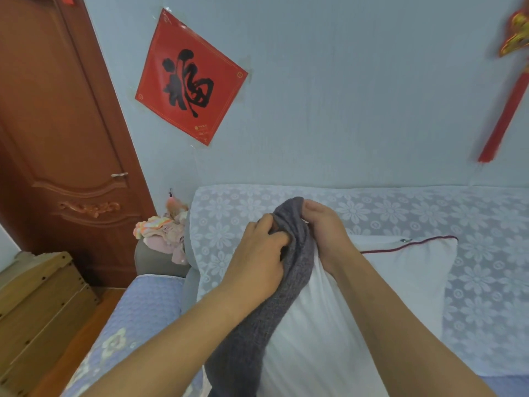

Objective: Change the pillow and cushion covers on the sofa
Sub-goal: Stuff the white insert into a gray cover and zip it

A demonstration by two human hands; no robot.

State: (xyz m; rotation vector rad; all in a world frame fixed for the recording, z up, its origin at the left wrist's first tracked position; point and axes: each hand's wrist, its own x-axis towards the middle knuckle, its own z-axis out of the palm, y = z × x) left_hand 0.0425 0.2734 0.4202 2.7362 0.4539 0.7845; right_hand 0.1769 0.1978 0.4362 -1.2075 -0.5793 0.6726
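A white cushion insert [400, 282] with a dark red zip seam along its top edge stands upright against the sofa back. A grey knitted cover [274, 319] is bunched over the insert's left corner and hangs down its left side. My left hand [259, 253] grips a fold of the grey cover from the left. My right hand [326, 230] grips the cover's top from the right, pressed against the insert's corner. The lower part of the insert is hidden by my forearms.
The sofa back [429, 213] wears a white lace floral throw. A pile of pastel clothes [163, 233] lies on the grey armrest [154, 262] at left. A brown door [57, 133] and a wooden crate [37, 305] stand farther left.
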